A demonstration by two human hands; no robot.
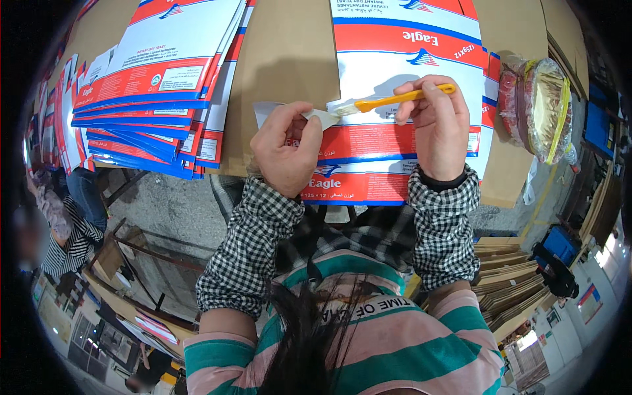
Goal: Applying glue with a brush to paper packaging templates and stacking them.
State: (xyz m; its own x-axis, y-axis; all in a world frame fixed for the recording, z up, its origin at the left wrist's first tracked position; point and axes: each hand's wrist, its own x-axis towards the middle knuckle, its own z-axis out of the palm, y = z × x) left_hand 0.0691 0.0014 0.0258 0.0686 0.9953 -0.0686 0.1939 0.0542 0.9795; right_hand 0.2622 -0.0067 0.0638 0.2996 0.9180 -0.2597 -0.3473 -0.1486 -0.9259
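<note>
My left hand (288, 146) pinches a small white piece of paper or thin card (265, 110) between thumb and fingers. A yellow-handled brush (383, 102) with pale bristles is held in my right hand (440, 125), thumb and fingers around the handle. The brush lies nearly level, its bristle tip at the edge of the white piece, next to my left fingertips. Beneath both hands lie flat printed cartons (395, 59) in red, white and blue, overlapping each other.
To the left, a fanned stack of similar printed cartons (155, 49) rests on the brown cardboard-covered table (280, 49). A round plastic-wrapped bundle (536, 108) sits by the right edge. Brown cardboard sheets (507, 276) are piled lower right. Another person in stripes (76, 247) is at far left.
</note>
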